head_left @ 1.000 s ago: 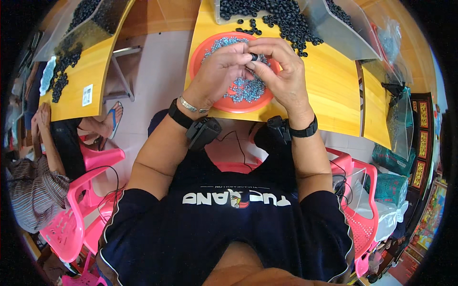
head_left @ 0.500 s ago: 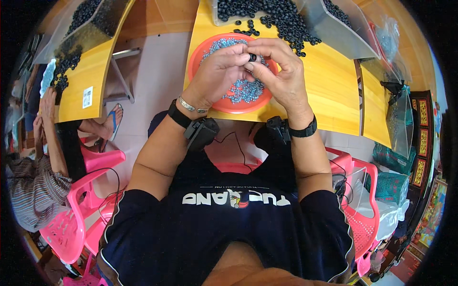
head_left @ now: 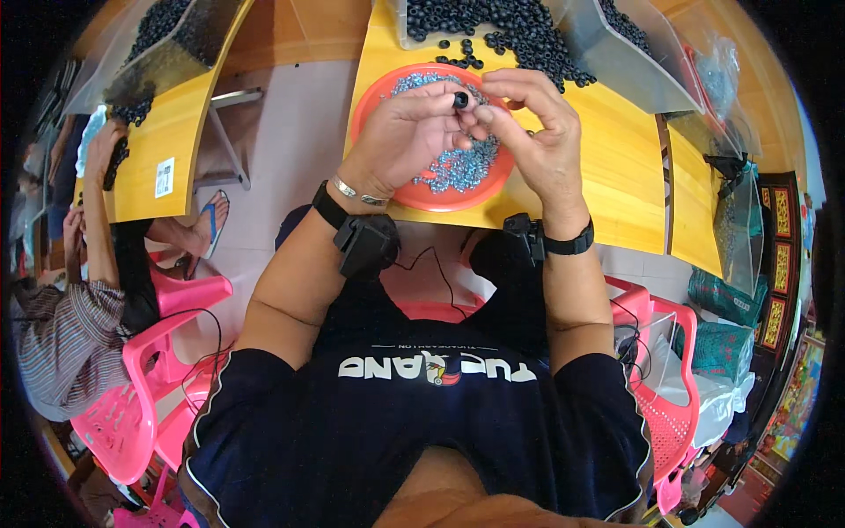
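My left hand (head_left: 409, 132) is closed at the fingertips on a small black ring-shaped part (head_left: 460, 99), its hole partly showing. Just to the right hovers my right hand (head_left: 537, 123), thumb and index finger a little apart; I make out nothing between them. Both hands are over a round orange-red plastic basin (head_left: 440, 204). Inside it lie many small shiny blue-silver pieces (head_left: 462, 172), partly hidden by my left hand.
Loose black parts (head_left: 537, 53) are heaped on the yellow table (head_left: 607, 167) beyond the basin. A translucent bin (head_left: 616, 62) stands at the far right. On the left, a co-worker's hand (head_left: 106, 145) works at another yellow table (head_left: 145, 198). Pink chairs (head_left: 114, 431) stand nearby.
My right hand has drawn away to the right from the black part, which stays in my left fingertips. The co-worker's hand has moved onto the black parts at the left table.
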`<action>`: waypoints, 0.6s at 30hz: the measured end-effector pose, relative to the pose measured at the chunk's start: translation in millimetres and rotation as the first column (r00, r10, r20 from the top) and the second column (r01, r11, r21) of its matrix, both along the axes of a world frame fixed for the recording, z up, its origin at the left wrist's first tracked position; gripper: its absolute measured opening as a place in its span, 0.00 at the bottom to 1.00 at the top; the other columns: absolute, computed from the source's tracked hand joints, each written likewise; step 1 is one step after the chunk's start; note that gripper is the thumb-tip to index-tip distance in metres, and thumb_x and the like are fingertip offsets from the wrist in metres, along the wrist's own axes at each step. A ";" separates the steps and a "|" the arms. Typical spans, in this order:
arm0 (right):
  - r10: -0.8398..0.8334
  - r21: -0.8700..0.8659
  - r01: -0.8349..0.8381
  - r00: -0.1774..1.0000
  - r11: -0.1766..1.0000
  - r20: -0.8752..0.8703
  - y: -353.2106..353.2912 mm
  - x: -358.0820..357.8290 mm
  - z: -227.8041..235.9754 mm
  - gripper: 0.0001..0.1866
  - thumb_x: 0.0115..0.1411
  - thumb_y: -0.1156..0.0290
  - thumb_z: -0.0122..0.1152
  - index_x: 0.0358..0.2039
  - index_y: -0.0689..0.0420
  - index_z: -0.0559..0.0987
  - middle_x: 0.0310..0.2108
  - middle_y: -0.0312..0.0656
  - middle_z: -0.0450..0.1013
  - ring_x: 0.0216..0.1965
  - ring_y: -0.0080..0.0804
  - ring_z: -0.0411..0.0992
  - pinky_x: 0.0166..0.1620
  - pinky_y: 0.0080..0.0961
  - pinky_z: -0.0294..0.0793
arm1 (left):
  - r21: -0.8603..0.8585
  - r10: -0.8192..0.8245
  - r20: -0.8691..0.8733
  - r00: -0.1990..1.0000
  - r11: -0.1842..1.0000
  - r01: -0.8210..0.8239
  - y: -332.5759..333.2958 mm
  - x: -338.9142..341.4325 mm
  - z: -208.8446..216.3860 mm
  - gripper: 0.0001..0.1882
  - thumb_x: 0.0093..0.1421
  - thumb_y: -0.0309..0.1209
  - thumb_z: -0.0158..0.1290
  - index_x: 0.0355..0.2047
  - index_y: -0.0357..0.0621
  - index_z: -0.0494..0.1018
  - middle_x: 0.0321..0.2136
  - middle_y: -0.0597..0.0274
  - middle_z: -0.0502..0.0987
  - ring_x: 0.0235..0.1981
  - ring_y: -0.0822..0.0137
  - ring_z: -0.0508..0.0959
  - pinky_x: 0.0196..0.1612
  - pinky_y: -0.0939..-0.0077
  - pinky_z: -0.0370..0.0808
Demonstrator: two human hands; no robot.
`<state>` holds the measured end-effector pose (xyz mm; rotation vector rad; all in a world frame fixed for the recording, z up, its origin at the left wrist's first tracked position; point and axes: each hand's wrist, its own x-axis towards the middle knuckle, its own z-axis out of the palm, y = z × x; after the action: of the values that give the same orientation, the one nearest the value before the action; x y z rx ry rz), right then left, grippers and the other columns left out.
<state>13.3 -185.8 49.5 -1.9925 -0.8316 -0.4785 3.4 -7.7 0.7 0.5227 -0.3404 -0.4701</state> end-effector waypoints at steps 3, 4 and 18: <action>0.006 0.073 -0.001 0.998 0.997 -0.062 -5.2 1.0 1.3 0.10 0.50 0.78 0.63 0.35 0.59 0.80 0.39 0.42 0.74 0.39 0.27 0.72 0.38 0.20 0.70 | 0.017 0.009 0.011 1.000 1.000 -0.009 0.7 0.8 0.0 0.11 0.61 0.32 0.46 0.37 0.35 0.69 0.32 0.57 0.72 0.37 0.61 0.75 0.38 0.75 0.72; -0.011 0.090 0.019 0.996 0.996 -0.093 -6.2 1.6 1.1 0.10 0.50 0.78 0.63 0.35 0.59 0.80 0.39 0.42 0.74 0.40 0.27 0.72 0.38 0.20 0.70 | 0.016 0.010 0.008 1.000 1.000 -0.010 0.5 0.4 0.5 0.11 0.61 0.32 0.46 0.37 0.35 0.69 0.32 0.57 0.72 0.37 0.61 0.75 0.38 0.75 0.72; 0.043 -0.043 -0.041 0.998 0.998 0.051 9.7 -4.5 -1.3 0.12 0.46 0.77 0.65 0.34 0.59 0.80 0.38 0.43 0.75 0.42 0.35 0.73 0.45 0.27 0.71 | 0.115 0.032 0.090 0.995 0.992 -0.042 -1.2 -1.3 0.2 0.16 0.63 0.34 0.44 0.46 0.35 0.65 0.35 0.60 0.72 0.38 0.70 0.73 0.42 0.73 0.70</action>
<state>8.8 -176.1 48.2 -2.0045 -0.9208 -0.4942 2.1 -8.9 0.9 0.6639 -0.3889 -0.4335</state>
